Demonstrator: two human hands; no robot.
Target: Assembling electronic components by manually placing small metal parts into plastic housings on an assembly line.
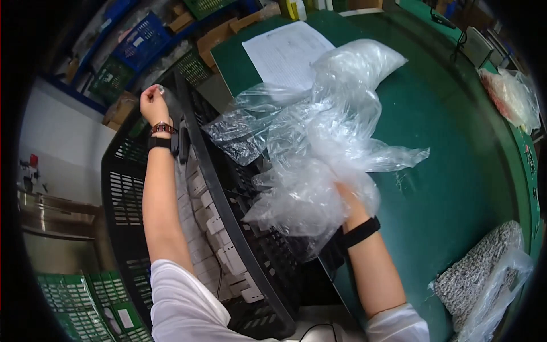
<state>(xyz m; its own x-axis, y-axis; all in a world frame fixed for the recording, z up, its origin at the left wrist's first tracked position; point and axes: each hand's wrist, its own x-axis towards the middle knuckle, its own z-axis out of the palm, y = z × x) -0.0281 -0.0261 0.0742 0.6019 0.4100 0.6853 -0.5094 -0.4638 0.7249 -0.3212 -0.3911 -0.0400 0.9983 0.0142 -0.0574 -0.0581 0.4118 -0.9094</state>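
Left hand (152, 104): raised over the far end of the black crate, thumb and fingers drawn together on a small shiny piece (161, 89) at the tips
Right hand (342, 187): reaches in among the clear plastic bags, film covering its fingers, so whether they are apart or clamped on the film I cannot tell
Clear plastic bags (296, 131): crumpled in a loose heap on the green table, spilling past its left edge toward the crate
Filled bag (376, 60): at the heap's far end, see-through with whitish contents, overlapping the corner of the paper sheet
Green table (433, 216): smooth, with a dull sheen, stretching away to the right, its edge bent by the lens
Paper sheet (282, 48): white, printed, flat on the far left part of the tabletop
Bag of grey pieces (478, 276): on the table's near right side, loose film beside it
Far right: another clear bag (513, 100) with pale and reddish contents lies near the table's rim
Black crate (122, 196): slatted walls, left of the table, with white box-shaped pieces (231, 256) in rows inside
Shelves at upper left: a blue crate (142, 40), green crates (191, 67) and cardboard boxes (216, 43)
Lower left: green baskets (68, 299) below a pale wall (62, 122)
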